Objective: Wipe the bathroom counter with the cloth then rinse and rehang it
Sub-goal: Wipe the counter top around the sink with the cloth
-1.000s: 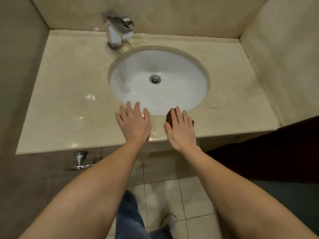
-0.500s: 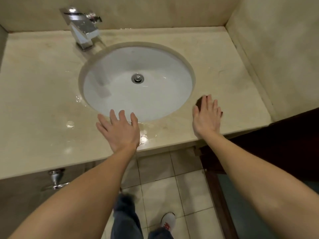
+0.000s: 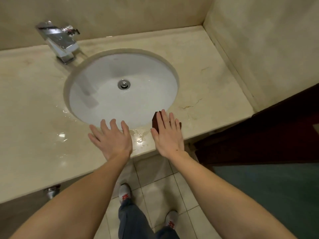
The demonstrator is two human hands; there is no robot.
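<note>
Head view: the right hand [image 3: 168, 137] is pressing straight fingers on the dark red cloth [image 3: 155, 120] at the front edge of the counter [image 3: 207, 80], beside the white basin [image 3: 107, 94]; the left hand [image 3: 112, 138] is spreading flat, holding nothing.

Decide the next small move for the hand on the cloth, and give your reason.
Probably slide the right hand, pressed flat on the dark red cloth, leftward along the counter: shiny water lies between it and the left hand, apparently unwiped.
</note>
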